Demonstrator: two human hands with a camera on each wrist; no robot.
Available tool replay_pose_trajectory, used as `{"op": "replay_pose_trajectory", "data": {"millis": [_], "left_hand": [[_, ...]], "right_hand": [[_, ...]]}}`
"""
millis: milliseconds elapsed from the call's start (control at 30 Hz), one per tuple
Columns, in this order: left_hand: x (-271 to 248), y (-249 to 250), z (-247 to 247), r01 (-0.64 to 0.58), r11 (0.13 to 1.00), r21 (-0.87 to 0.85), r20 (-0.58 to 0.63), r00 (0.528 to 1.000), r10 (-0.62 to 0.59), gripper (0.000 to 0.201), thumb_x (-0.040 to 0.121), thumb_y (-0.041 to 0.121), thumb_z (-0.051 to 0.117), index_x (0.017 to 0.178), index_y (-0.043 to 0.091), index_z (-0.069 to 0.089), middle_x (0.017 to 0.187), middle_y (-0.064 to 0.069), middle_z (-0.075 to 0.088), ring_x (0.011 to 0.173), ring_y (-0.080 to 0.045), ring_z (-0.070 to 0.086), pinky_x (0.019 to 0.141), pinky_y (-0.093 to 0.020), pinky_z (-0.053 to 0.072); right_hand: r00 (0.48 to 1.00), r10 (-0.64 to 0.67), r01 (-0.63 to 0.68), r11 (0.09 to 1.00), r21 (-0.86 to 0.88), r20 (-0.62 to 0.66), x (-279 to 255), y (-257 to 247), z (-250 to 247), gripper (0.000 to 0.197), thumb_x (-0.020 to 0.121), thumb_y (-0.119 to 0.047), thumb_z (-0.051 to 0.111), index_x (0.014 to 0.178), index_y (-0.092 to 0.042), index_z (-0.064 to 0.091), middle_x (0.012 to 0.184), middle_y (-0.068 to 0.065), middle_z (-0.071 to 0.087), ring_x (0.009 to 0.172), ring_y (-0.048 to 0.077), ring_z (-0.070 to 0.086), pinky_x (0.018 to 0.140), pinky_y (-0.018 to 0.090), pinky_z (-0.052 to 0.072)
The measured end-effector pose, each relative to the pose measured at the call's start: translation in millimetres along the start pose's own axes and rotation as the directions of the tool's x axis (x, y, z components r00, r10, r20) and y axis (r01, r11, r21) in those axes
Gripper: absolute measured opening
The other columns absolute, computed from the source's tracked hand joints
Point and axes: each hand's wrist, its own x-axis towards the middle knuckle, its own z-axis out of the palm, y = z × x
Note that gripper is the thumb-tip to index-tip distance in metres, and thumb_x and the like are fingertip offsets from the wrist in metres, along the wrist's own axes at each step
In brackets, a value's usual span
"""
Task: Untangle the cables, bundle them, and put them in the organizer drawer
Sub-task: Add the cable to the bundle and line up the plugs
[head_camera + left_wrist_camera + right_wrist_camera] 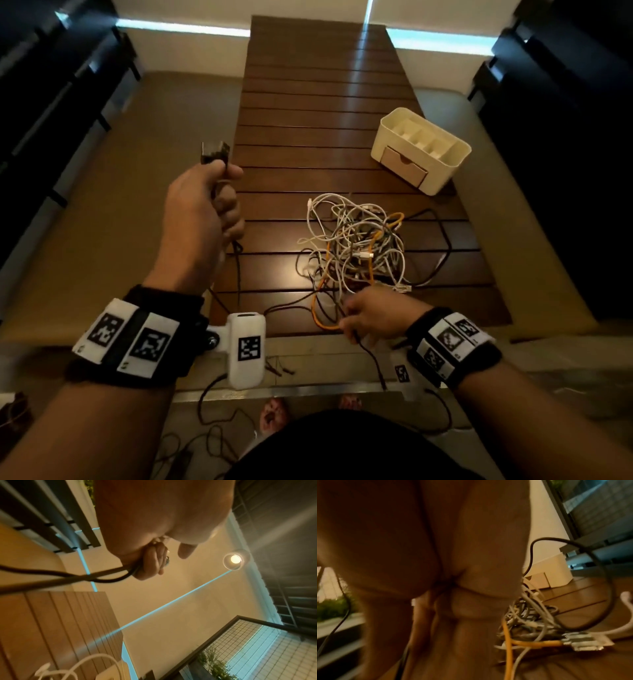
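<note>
A tangle of white, grey, orange and black cables [356, 246] lies on the slatted wooden table [322, 102]. My left hand [205, 205] is raised over the table's left edge and grips folded loops of a black cable [215, 154], whose strands [72, 578] trail down toward the table. My right hand [370, 318] is at the near edge of the tangle [530, 622] and pinches a thin black cable [371, 356] that hangs off the front edge. A cream organizer [421, 150] with a shut tan drawer [404, 166] stands at the right.
Dark slatted chairs [51, 102] flank the table on both sides. Thin dark leads [212, 425] lie on the floor near my feet. An orange cable [537, 643] ends in a silver connector close to my right hand. The far half of the table holds nothing.
</note>
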Motion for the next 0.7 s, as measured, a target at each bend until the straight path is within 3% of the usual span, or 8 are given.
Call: {"op": "replay_pose_trajectory", "data": {"millis": [67, 133, 233, 333, 400, 500, 633, 700], "left_hand": [[-3.2, -4.8, 2.1, 0.063, 0.997, -0.051, 0.008, 0.998, -0.063, 0.029, 0.105, 0.027, 0.033, 0.092, 0.013, 0.055, 0.059, 0.007, 0.030, 0.049, -0.010, 0.022, 0.046, -0.027, 0.015], [-6.3, -11.8, 7.3, 0.116, 0.992, -0.041, 0.033, 0.993, -0.115, 0.035, 0.106, 0.025, 0.031, 0.086, 0.011, 0.055, 0.056, 0.007, 0.031, 0.045, -0.009, 0.023, 0.042, -0.023, 0.020], [-11.7, -24.2, 18.8, 0.160, 0.987, -0.023, 0.096, 0.983, -0.157, 0.035, 0.107, 0.021, 0.032, 0.080, 0.011, 0.051, 0.051, 0.008, 0.031, 0.041, -0.007, 0.023, 0.040, -0.021, 0.021], [-17.9, -31.1, 34.0, 0.201, 0.977, -0.068, 0.192, 0.964, -0.185, 0.034, 0.108, 0.022, 0.031, 0.079, 0.013, 0.046, 0.049, 0.010, 0.032, 0.041, -0.006, 0.024, 0.040, -0.021, 0.021], [-18.1, -31.5, 41.7, 0.228, 0.965, -0.132, 0.218, 0.956, -0.196, 0.034, 0.109, 0.023, 0.030, 0.079, 0.013, 0.044, 0.049, 0.009, 0.032, 0.041, -0.006, 0.024, 0.040, -0.020, 0.022], [-15.8, -29.7, 44.2, 0.236, 0.946, -0.221, 0.216, 0.958, -0.188, 0.035, 0.109, 0.023, 0.030, 0.079, 0.012, 0.043, 0.051, 0.008, 0.033, 0.040, -0.005, 0.027, 0.039, -0.020, 0.028], [-18.1, -29.9, 35.7, 0.286, 0.924, -0.253, 0.239, 0.944, -0.227, 0.035, 0.110, 0.025, 0.030, 0.080, 0.013, 0.043, 0.056, 0.005, 0.030, 0.043, -0.006, 0.026, 0.040, -0.019, 0.028], [-18.6, -29.4, 31.3, 0.298, 0.920, -0.256, 0.252, 0.939, -0.234, 0.035, 0.110, 0.026, 0.030, 0.080, 0.014, 0.043, 0.057, 0.005, 0.029, 0.043, -0.006, 0.025, 0.038, -0.019, 0.026]], "right_hand": [[0.997, 0.077, -0.071, 0.939, -0.337, 0.007, -4.4, -1.0, -1.3, 0.036, 0.096, -0.046, 0.059, 0.100, -0.013, 0.071, 0.094, 0.005, 0.069, 0.083, 0.018, 0.062, 0.065, 0.030, 0.046], [0.992, 0.092, -0.123, 0.895, -0.430, -0.092, -11.5, -6.8, -8.2, 0.041, 0.092, -0.055, 0.059, 0.094, -0.016, 0.071, 0.096, 0.004, 0.067, 0.085, 0.015, 0.058, 0.071, 0.030, 0.046], [0.951, -0.032, 0.010, 0.997, -0.071, -0.308, -26.4, -24.4, -20.6, 0.034, 0.083, -0.055, 0.071, 0.104, -0.027, 0.068, 0.101, -0.009, 0.068, 0.093, 0.005, 0.062, 0.080, 0.028, 0.051], [0.938, -0.209, 0.276, 0.933, 0.232, -0.276, -28.1, -46.9, -18.2, 0.052, 0.080, -0.039, 0.080, 0.128, -0.033, 0.061, 0.125, -0.017, 0.064, 0.115, -0.004, 0.058, 0.100, 0.024, 0.045], [0.931, -0.287, 0.342, 0.900, 0.268, -0.226, -20.7, -57.0, -6.5, 0.043, 0.087, -0.034, 0.074, 0.128, -0.029, 0.062, 0.128, -0.011, 0.066, 0.120, 0.003, 0.059, 0.106, 0.036, 0.046], [0.922, -0.348, 0.387, 0.816, 0.429, -0.169, -15.5, -62.5, 9.0, 0.012, 0.100, -0.018, 0.058, 0.106, -0.012, 0.066, 0.111, 0.008, 0.074, 0.107, 0.025, 0.069, 0.104, 0.050, 0.049], [0.926, -0.378, 0.279, 0.696, 0.662, 0.008, -24.5, -54.7, 12.7, 0.018, 0.100, -0.022, 0.053, 0.092, -0.006, 0.058, 0.093, 0.019, 0.072, 0.085, 0.035, 0.069, 0.089, 0.050, 0.051], [0.946, -0.316, 0.287, 0.722, 0.630, -0.069, -20.2, -41.9, 10.1, 0.019, 0.097, -0.024, 0.058, 0.095, -0.005, 0.060, 0.095, 0.017, 0.074, 0.085, 0.032, 0.072, 0.087, 0.049, 0.052]]}}
